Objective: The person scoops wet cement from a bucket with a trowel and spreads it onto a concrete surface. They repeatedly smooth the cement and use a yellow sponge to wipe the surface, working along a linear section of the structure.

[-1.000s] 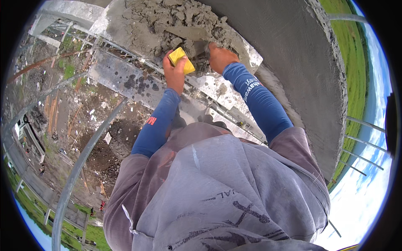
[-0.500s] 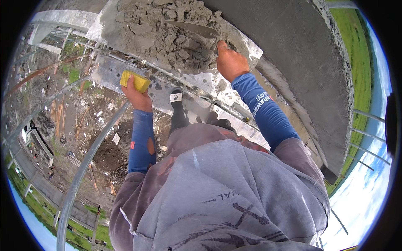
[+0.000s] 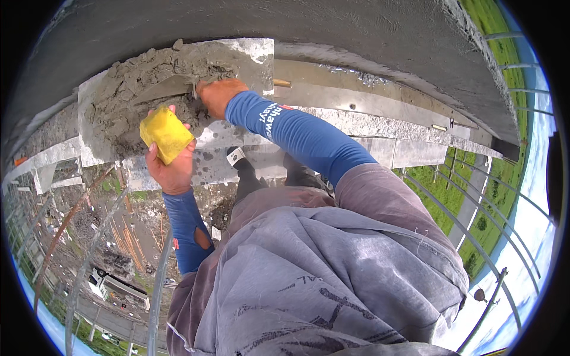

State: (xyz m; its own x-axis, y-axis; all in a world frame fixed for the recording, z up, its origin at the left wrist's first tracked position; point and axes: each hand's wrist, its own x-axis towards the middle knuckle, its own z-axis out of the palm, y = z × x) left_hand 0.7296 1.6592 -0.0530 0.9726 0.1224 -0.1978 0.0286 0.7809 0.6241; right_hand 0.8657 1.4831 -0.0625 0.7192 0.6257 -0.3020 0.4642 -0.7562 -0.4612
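My left hand (image 3: pixel 174 173) is closed around a yellow sponge block (image 3: pixel 163 133), its broad face upward, in front of the mortar's near edge. Fingertips show along the far side of the sponge. My right hand (image 3: pixel 221 97) grips a trowel by its handle, which the fingers mostly hide. The trowel's blade (image 3: pixel 163 88) points left and lies in a heap of grey wet mortar (image 3: pixel 113 107). Under the mortar is a flat, pale board (image 3: pixel 256 52), bare at its far right corner.
A smooth grey rendered wall (image 3: pixel 356 29) curves along the far side. My feet stand on a narrow, spattered plank (image 3: pixel 208 169). Metal scaffold poles (image 3: pixel 159 291) rise at left and right. Far below lie rubble ground and a white truck (image 3: pixel 119 288).
The view has turned, so the wall now spans the top. My left hand has come closer to the mortar and my right hand, with the sponge tipped to show its broad face. The trowel remains in the mortar.
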